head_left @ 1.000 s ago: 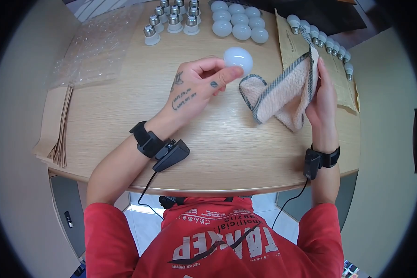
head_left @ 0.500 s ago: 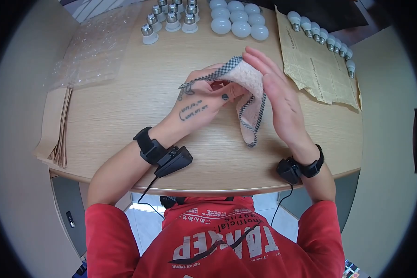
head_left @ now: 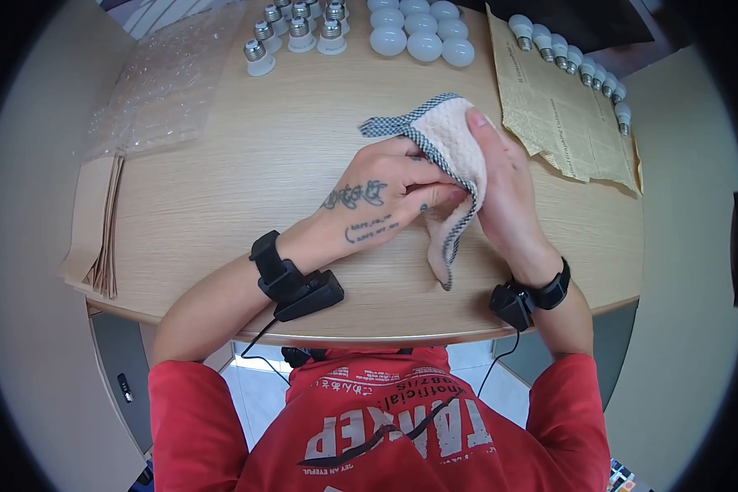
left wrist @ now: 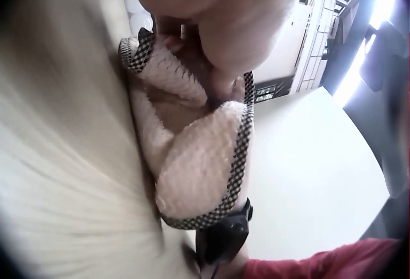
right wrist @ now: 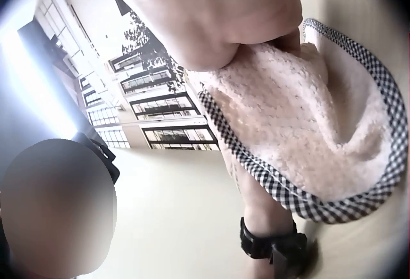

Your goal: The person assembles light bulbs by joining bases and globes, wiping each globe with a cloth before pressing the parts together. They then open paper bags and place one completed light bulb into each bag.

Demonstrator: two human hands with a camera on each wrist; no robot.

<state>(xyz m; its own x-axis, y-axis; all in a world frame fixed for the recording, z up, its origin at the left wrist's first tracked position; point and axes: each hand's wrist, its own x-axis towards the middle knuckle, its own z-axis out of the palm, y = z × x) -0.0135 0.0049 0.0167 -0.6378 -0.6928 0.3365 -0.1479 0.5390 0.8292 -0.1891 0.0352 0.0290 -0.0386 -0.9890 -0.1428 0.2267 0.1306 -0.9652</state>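
A pale fluffy cloth [head_left: 455, 139] with a black-and-white checked border is bunched between both hands above the table. My left hand [head_left: 389, 189] reaches into its folds with curled fingers. The white light bulb that this hand held earlier is hidden by the cloth and fingers. From the other side, my right hand [head_left: 508, 189] grips the cloth, its thumb over the upper part. A loose corner of cloth hangs below the hands. In the right wrist view, the cloth [right wrist: 275, 118] drapes in a wide fold below a hand.
At the back stand several screw-cap bulb bases [head_left: 301, 37] beside several white bulb globes [head_left: 424, 47]. Several light bulbs [head_left: 541, 37] line the printed brown paper [head_left: 549, 115] at right. Bubble wrap [head_left: 168, 82] and folded brown paper sleeves [head_left: 98, 221] lie at left on the wooden table [head_left: 221, 205].
My right hand has brought the cloth leftward over the bulb in my left hand, covering it. Since half a second ago, my left hand has turned and shifted right and nearer the body.
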